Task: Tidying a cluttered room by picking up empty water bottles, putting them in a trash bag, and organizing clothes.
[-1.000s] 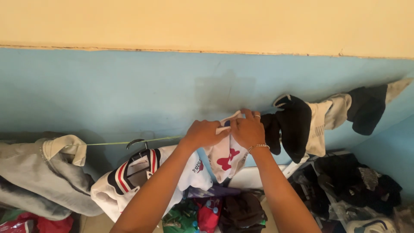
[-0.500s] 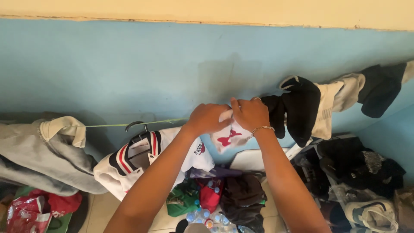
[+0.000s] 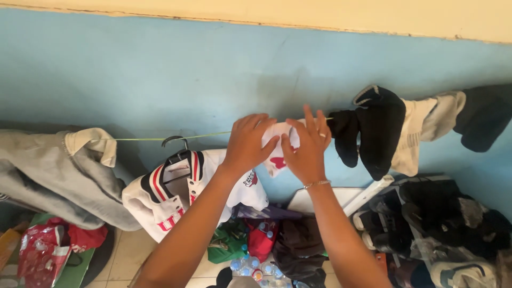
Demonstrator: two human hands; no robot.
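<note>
White soft cloth (image 3: 277,152) with red print, draped on thin line (image 3: 160,138), under both hands.

A thin green clothesline (image 3: 160,138) runs along a blue wall. Draped over it are a grey hoodie (image 3: 48,176), a small white cloth with red print (image 3: 277,154), black socks (image 3: 373,128) and a cream sock (image 3: 416,138). A white jersey (image 3: 181,197) hangs from it on a black hanger (image 3: 176,152). On the tiled floor (image 3: 122,256) below lie heaped clothes, shoes (image 3: 426,224) and water bottles (image 3: 250,266).
</note>
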